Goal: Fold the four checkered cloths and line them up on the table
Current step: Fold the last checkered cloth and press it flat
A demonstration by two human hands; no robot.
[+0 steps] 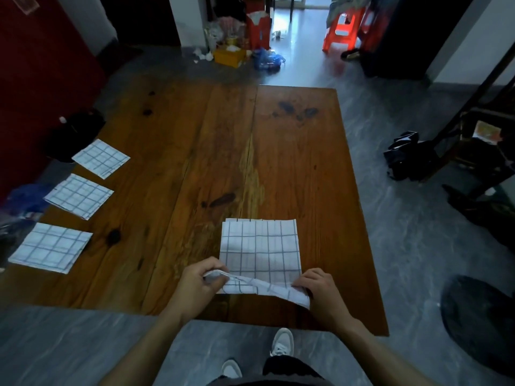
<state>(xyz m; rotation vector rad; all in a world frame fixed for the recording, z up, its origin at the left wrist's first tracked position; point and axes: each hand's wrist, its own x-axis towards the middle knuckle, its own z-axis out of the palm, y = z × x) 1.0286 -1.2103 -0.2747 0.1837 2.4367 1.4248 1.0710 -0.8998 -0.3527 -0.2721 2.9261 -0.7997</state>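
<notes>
Last of four cloths in hand, by the look of it. Three folded cloths already lined up down the left edge of the wooden table [292, 151]: far one [101, 158] at upper left, middle one [79, 196] below it, near one [50, 247] at lower left, each apart from the next.

Fourth cloth [259, 247] lying low in the frame, right of centre, flat over most of its area, near edge lifted and bunched. Left hand [199, 285] gripping the near left corner, fingers curled round the fabric; right hand [317, 291] pinching the near right corner likewise.

Step judged: start of a fold, near edge about to go up and over toward the far edge. Next move calls for carrying both corners forward evenly, matching them to the far corners, then pressing flat; probably another fold before joining the row on the left.

Hard to tell: number of layers already in this cloth, and the fingertips buried in the bunched edge. Table's near left corner and the dark clutter along the left side murky; room dim, floor objects blurred.
</notes>
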